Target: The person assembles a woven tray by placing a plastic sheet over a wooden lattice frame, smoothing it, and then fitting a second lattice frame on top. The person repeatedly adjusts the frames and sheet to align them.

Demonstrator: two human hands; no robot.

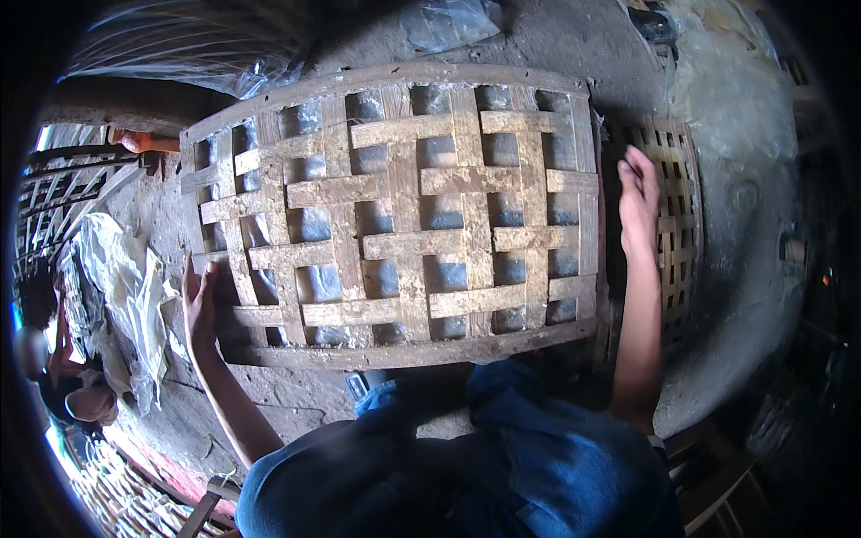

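A wide rectangular woven bamboo-slat tray [408, 179] with a wooden frame lies across the space before my knees. Through its square gaps a pale, cloudy sheet is visible. At the tray's lower left side is my left hand [200, 303], its thumb over the edge and its fingers along the outside. My right hand [638, 202] is just beyond the tray's right side, fingers stretched away from me and slightly bent, with nothing visible in them. Beneath and beside that hand a second woven lattice panel [679, 206] is partly hidden.
Crumpled clear plastic sheeting [121, 287] lies on the left of the grey floor [269, 394]. More plastic [453, 25] is at the far side, and a translucent sheet [731, 99] at the far right. Another person [67, 386] is at the left edge, beside slatted racks.
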